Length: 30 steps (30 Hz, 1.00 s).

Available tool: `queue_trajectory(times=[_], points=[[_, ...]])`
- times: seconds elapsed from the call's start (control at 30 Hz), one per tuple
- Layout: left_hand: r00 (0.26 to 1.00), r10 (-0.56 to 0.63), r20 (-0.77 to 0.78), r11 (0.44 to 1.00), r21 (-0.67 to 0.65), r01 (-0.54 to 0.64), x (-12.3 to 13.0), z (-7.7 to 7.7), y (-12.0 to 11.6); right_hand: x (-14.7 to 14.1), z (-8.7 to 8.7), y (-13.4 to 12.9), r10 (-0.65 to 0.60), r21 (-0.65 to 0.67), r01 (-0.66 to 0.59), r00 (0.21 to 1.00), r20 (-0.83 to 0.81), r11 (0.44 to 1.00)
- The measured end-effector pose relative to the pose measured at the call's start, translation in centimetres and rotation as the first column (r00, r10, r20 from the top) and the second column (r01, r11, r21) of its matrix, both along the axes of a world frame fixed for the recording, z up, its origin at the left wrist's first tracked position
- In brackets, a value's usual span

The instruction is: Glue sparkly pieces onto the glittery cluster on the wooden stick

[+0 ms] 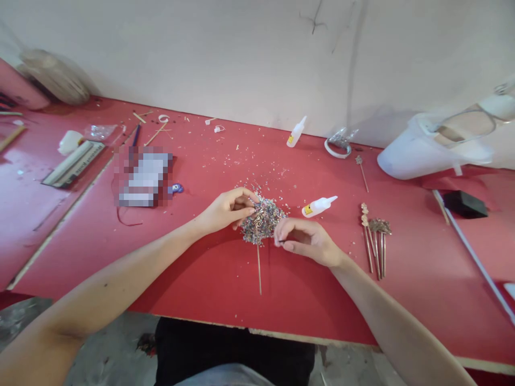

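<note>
A gold-coloured hairpin-like stick [258,268] with an ornamental head lies over a heap of small multicoloured beads [266,228] at the middle of the red table. My left hand [237,208] pinches the ornament's edge at the upper left of the heap, thumb and forefinger closed on it. To the right of the stick, my right hand [303,240] hovers at the heap's edge, thumb and fingers pressed around something small and dark that I cannot make out. A white glue bottle [317,207] with a yellow label lies just behind my right hand.
More ornamented sticks [376,246] lie to the right, with a single one [363,174] farther back. A second glue bottle [296,133], a tape roll [338,148], a white bucket [414,147] and a black block [465,204] are behind and right. A blurred-out object [145,179] lies left.
</note>
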<state>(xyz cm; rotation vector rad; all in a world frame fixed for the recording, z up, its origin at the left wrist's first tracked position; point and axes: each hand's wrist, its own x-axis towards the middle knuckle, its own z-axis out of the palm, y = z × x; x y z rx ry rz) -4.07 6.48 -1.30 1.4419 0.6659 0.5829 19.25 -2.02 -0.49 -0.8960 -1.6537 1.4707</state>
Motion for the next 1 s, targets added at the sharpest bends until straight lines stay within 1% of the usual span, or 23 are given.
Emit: queue_trajectory(times=[0.03,0.07,0.1,0.13,0.17,0.23,0.33,0.43,0.53,0.57,0.6,0.63,0.67,0.7,0.73,0.77,0.8,0.83,0.87,0.9,0.97,1.0], points=[[1.0,-0.003,-0.009,1.0,0.002,0.003,0.0,0.0,0.0,-0.2,-0.1,0.0,-0.122,0.069,0.118,0.991,0.056,0.991],[1.0,-0.005,-0.017,1.0,0.003,0.005,0.0,-0.1,0.0,-0.4,-0.3,-0.1,-0.253,0.143,0.237,0.961,0.11,0.961],[1.0,-0.007,-0.022,1.0,0.006,0.007,0.0,-0.1,0.0,-0.6,-0.4,-0.1,-0.36,0.209,0.322,0.916,0.176,0.923],[1.0,-0.009,-0.027,1.0,0.008,0.009,0.1,0.0,-0.1,-0.8,-0.5,-0.1,-0.433,0.275,0.365,0.866,0.249,0.89],[1.0,-0.01,-0.03,1.0,0.01,0.01,0.1,0.0,-0.1,-0.9,-0.6,-0.1,-0.483,0.342,0.376,0.815,0.32,0.861],[0.999,-0.016,-0.038,1.0,0.018,0.017,0.1,0.1,-0.2,-1.2,-0.7,-0.1,-0.53,0.45,0.334,0.73,0.432,0.828],[0.998,-0.024,-0.052,0.999,0.034,0.025,0.1,0.1,-0.4,-1.3,-0.8,0.0,-0.574,0.554,0.273,0.654,0.493,0.787],[0.998,-0.025,-0.052,0.998,0.056,0.027,0.1,0.0,-0.5,-1.2,-0.6,-0.1,-0.621,0.616,0.274,0.631,0.464,0.739],[0.999,-0.039,-0.036,0.997,0.071,0.041,0.1,-0.2,-0.6,-1.0,-0.5,-0.3,-0.621,0.636,0.271,0.658,0.426,0.723],[0.999,-0.047,-0.027,0.996,0.069,0.048,0.1,-0.2,-0.7,-1.0,-0.5,-0.4,-0.601,0.641,0.244,0.678,0.424,0.727],[0.998,-0.055,-0.016,0.997,0.059,0.056,0.1,-0.1,-0.6,-1.0,-0.5,-0.6,-0.564,0.65,0.189,0.702,0.435,0.736],[0.998,-0.065,0.002,0.997,0.044,0.065,0.0,-0.1,-0.6,-0.9,-0.5,-0.7,-0.513,0.663,0.103,0.725,0.46,0.741],[0.997,-0.074,0.027,0.997,0.023,0.074,-0.1,0.0,-0.5,-0.9,-0.5,-0.9,-0.451,0.676,-0.011,0.737,0.503,0.737],[0.995,-0.081,0.059,0.997,0.002,0.081,-0.1,0.0,-0.5,-1.0,-0.6,-1.1,-0.393,0.687,-0.138,0.732,0.556,0.714],[0.992,-0.083,0.094,0.996,-0.017,0.084,-0.2,0.1,-0.4,-1.1,-0.6,-1.2,-0.351,0.693,-0.263,0.711,0.609,0.671],[0.989,-0.078,0.128,0.996,-0.031,0.083,-0.2,0.1,-0.3,-1.2,-0.7,-1.3,-0.331,0.697,-0.368,0.682,0.652,0.616],[0.986,-0.068,0.154,0.996,-0.04,0.075,-0.3,0.1,-0.2,-1.4,-0.7,-1.5,-0.33,0.706,-0.439,0.663,0.672,0.556],[0.984,-0.056,0.167,0.997,-0.046,0.065,-0.3,0.1,-0.1,-1.6,-0.7,-1.6,-0.328,0.713,-0.486,0.656,0.68,0.506],[0.984,-0.045,0.17,0.997,-0.05,0.054,-0.3,0.0,-0.1,-1.9,-0.7,-1.7,-0.325,0.725,-0.502,0.666,0.672,0.472],[0.985,-0.037,0.166,0.998,-0.053,0.047,-0.3,0.0,-0.1,-2.2,-0.7,-1.9,-0.314,0.735,-0.507,0.68,0.662,0.451],[0.987,-0.038,0.156,0.997,-0.059,0.048,-0.3,-0.1,0.0,-2.9,-0.7,-2.4,-0.276,0.735,-0.507,0.704,0.655,0.45],[0.987,-0.041,0.156,0.997,-0.064,0.051,-0.3,-0.1,0.0,-3.4,-0.7,-2.8,-0.262,0.725,-0.514,0.701,0.663,0.458]])
